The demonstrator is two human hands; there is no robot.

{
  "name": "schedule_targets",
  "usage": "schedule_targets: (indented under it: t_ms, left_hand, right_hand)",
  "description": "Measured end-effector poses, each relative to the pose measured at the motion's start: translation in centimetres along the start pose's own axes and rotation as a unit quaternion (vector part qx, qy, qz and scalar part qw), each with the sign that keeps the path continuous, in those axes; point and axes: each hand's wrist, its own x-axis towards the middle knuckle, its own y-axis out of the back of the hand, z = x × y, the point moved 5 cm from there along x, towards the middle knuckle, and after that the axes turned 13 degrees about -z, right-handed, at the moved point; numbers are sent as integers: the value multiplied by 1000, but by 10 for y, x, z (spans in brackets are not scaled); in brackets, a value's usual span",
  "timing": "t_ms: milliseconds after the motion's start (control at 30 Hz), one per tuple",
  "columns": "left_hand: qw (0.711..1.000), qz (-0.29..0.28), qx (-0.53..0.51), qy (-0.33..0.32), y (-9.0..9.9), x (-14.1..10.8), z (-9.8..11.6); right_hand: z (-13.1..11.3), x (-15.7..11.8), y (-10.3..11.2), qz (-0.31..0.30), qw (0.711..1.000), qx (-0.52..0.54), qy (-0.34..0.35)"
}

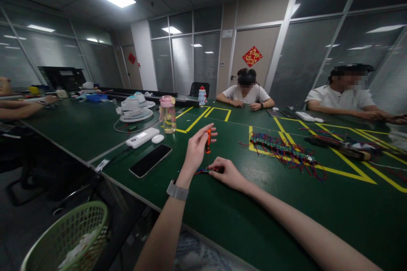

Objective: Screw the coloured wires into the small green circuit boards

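Two hands on the job, head view: left hand (197,146) has an orange screwdriver (208,142) roughly upright, handle btwn thumb & fingers, the other fingers stretched out straight. Shaft runs down to a small circuit board (205,171) w/ red & blue wires, low at the green surface (235,220), right in front of the person. Right hand (229,172) is down there too, thumb & fingertips pinched narrow at the board's right end, holding it steady by the looks; exact grip's partly hidden.

How far along? Mid-step, I'd say: driver's at the board, but the tip's too small to read, so can't tell if any screw's tight or loose. Off to the right, a long row of wired boards (281,149) lies across yellow tape (346,173), leads sticking out everywhere; no telling which are finished & which are left.

Left of the hands, nearby: phone (150,160), then white power bank (142,137), small white case (157,139), pink-topped bottle (168,115), white fan (136,113) behind. Across the surface, one co-worker (246,94), another (338,99) further right. Green basket (95,208), lower left, has scraps in it.
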Motion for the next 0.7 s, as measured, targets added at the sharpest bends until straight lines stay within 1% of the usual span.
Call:
schedule_targets:
  t_ms: [67,200,267,300,400,467,500,633,700]
  left_hand:
    - [1000,4,-2,9,1,0,-2]
    - [996,41,81,2,5,-3,2]
    - [994,50,97,-11,7,-4,5]
    - [995,46,81,-16,6,-3,5]
    - [1000,5,-9,-11,2,-2,1]
    - [1000,-6,-24,0,1,-2,0]
    - [1000,-1,-9,2,1,-2,0]
    - [993,47,104,-14,6,-4,7]
    - [992,53,115,-19,7,-4,8]
  right_hand:
    - [-2,0,1,0,1000,-3,-3]
    - [-5,-1,1,-3,1000,-10,-6]
    - [-5,-2,1,-3,1000,-11,-4]
    - [-5,-2,1,-3,1000,-12,-4]
    - [-4,-1,1,-1,1000,-14,-5]
    - [-4,-1,1,-1,1000,-16,-3]
    - [-4,-1,1,-1,1000,-18,-2]
    - [-4,0,1,1,1000,-19,0]
    - [-3,0,1,3,1000,-14,-2]
